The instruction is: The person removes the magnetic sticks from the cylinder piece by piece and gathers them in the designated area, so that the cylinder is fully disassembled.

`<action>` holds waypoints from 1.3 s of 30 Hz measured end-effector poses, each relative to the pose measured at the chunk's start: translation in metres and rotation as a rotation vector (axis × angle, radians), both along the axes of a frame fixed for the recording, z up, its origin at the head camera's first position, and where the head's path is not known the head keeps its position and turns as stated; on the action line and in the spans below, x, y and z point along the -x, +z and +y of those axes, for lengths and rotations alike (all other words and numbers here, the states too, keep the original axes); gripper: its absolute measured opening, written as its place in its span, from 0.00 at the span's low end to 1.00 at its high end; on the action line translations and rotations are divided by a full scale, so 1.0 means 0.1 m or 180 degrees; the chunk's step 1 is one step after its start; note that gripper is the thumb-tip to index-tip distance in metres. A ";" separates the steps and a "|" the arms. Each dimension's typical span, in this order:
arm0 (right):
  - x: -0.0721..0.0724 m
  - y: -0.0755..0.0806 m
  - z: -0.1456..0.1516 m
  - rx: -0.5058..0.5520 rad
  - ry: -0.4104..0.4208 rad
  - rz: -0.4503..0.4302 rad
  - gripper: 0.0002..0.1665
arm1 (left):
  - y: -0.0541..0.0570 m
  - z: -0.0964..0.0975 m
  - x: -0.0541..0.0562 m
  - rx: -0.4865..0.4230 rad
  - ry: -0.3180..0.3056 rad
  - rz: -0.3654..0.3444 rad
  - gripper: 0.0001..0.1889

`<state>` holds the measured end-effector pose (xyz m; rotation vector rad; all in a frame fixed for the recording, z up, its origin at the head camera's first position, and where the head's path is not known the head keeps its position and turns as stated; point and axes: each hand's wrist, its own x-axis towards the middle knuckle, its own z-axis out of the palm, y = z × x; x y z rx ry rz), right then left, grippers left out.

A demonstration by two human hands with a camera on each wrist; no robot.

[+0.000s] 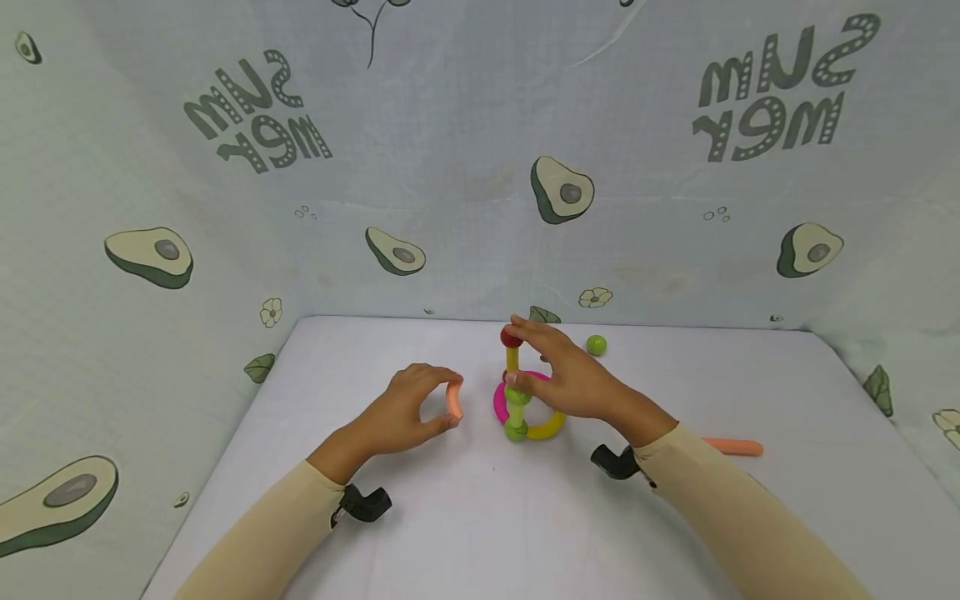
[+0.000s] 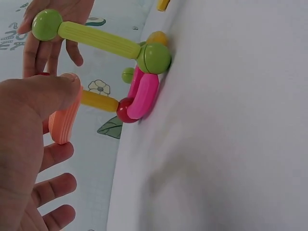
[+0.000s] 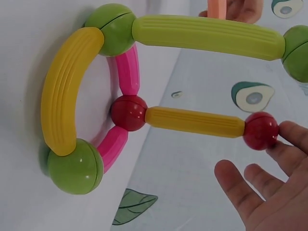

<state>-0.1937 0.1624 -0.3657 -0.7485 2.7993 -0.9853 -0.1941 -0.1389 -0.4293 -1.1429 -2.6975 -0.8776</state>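
Note:
Between left thumb and finger, my left hand (image 1: pixel 401 412) pinches a short curved orange stick (image 1: pixel 453 399), held up left of a ball-and-stick toy frame. The frame's ring of pink (image 3: pixel 127 72) and yellow curved sticks (image 3: pixel 60 91) lies on the table. From it rise a lime stick (image 3: pixel 207 36) topped by a green ball (image 2: pixel 47 24) and a yellow stick (image 3: pixel 195 121) topped by a red ball (image 3: pixel 261 130). My right hand (image 1: pixel 581 375) reaches over with fairly straight fingers; a fingertip touches the red ball, while the thumb is beside the upper green ball. The orange stick's ends are partly covered.
A loose green ball (image 1: pixel 596 345) lies near the back of the white table (image 1: pixel 495 533). To the right an orange stick (image 1: pixel 738 447) is partly hidden by my right sleeve. A printed cloth (image 1: pixel 480 167) hangs behind and beside the table.

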 end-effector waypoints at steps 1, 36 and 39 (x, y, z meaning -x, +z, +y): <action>0.00 0.00 0.00 0.0003 -0.0008 0.0010 0.46 | -0.02 -0.02 -0.01 0.0007 0.0018 -0.0030 0.29; -0.14 -0.03 0.10 0.0439 0.0011 0.0429 0.38 | -0.33 -0.60 -0.20 0.0100 0.0405 -0.0313 0.28; -0.18 -0.06 0.10 0.0480 0.0008 0.0415 0.36 | -0.32 -0.64 -0.22 0.0120 0.0439 -0.0350 0.28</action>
